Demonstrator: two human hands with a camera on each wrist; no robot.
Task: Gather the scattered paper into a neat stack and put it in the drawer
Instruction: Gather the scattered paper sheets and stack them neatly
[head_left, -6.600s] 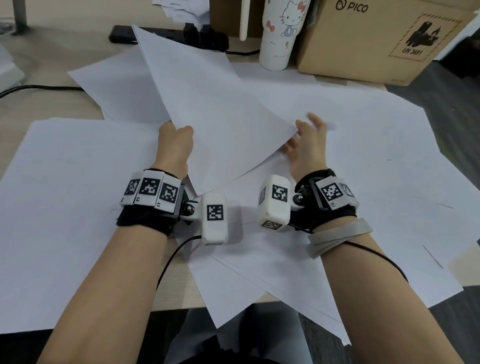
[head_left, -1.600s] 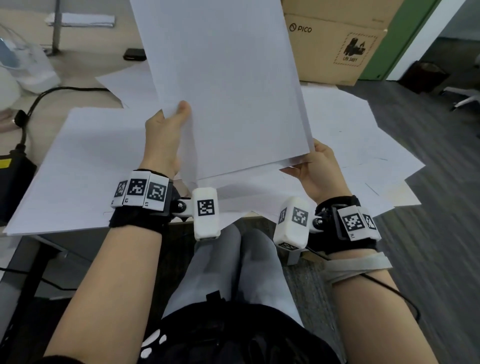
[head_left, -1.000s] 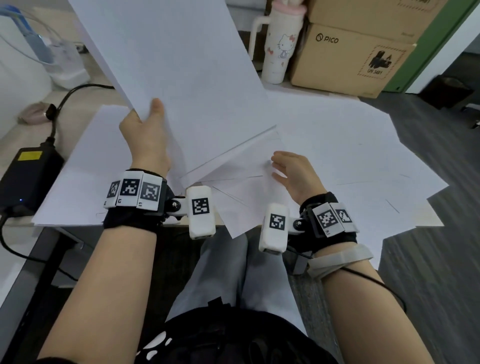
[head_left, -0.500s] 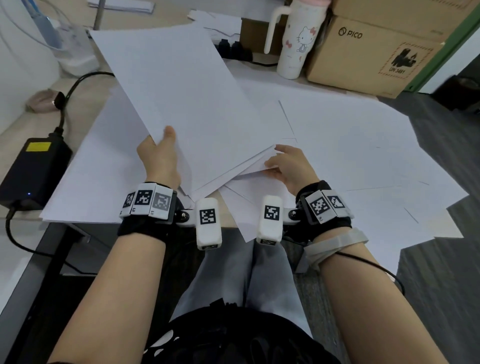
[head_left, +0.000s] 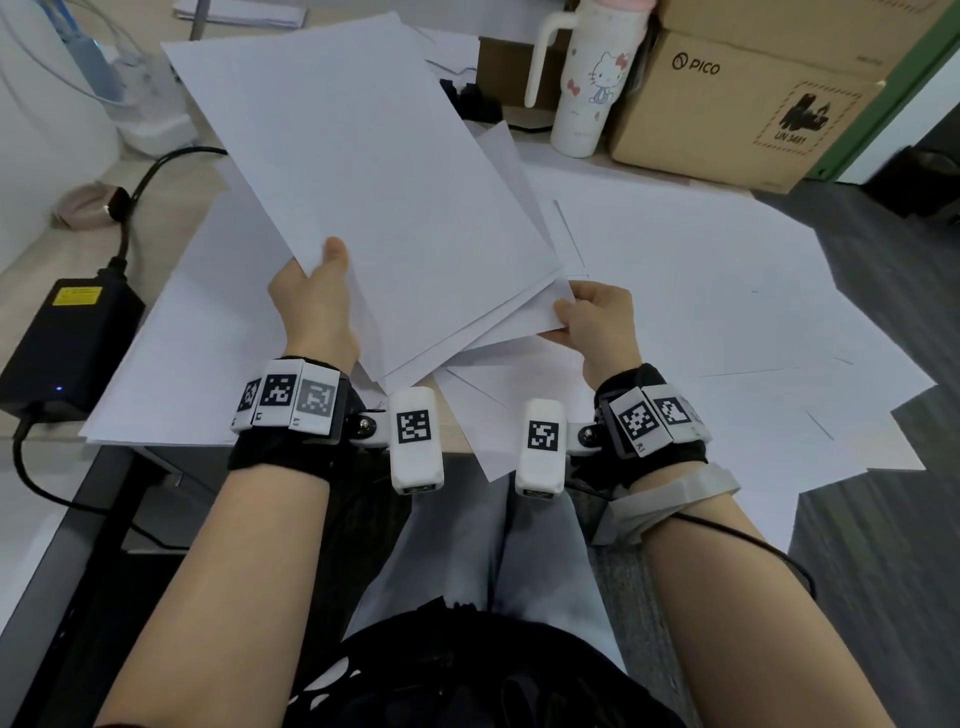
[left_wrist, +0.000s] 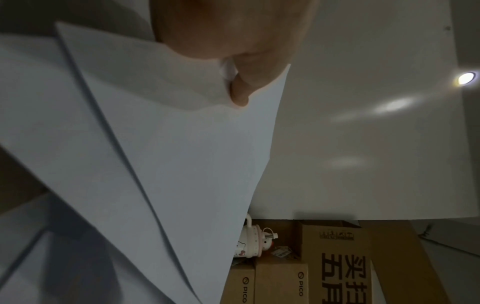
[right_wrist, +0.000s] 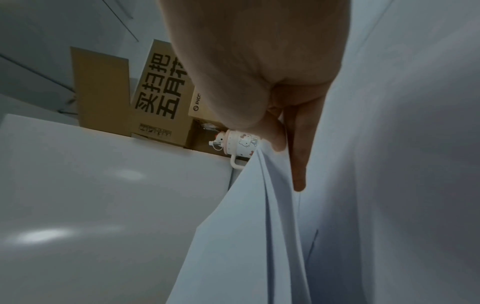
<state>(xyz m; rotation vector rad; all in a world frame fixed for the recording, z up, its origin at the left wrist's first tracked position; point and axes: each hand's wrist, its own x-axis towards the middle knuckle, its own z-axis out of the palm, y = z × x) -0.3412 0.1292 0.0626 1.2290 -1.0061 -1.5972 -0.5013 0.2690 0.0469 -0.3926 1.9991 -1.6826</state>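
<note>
I hold a sheaf of white paper (head_left: 384, 171) tilted above the desk. My left hand (head_left: 317, 301) grips its near-left edge, thumb on top; the left wrist view shows the thumb on the sheaf of paper (left_wrist: 182, 164). My right hand (head_left: 592, 317) pinches the near-right corner, where the lower sheets fan out. In the right wrist view thumb and finger close on the paper (right_wrist: 246, 226). Many loose sheets (head_left: 727, 312) lie scattered over the desk, some overhanging its front edge. No drawer is in view.
A Hello Kitty tumbler (head_left: 587, 83) and cardboard boxes (head_left: 743, 104) stand at the back right. A black power brick (head_left: 67, 343) with its cable sits at the desk's left edge. A white appliance (head_left: 130, 104) is at the back left. My legs are below the desk edge.
The sheaf came down from upright in the air to a low tilt over the desk. My right hand left it, touched the table sheets, then took hold of its near-right corner.
</note>
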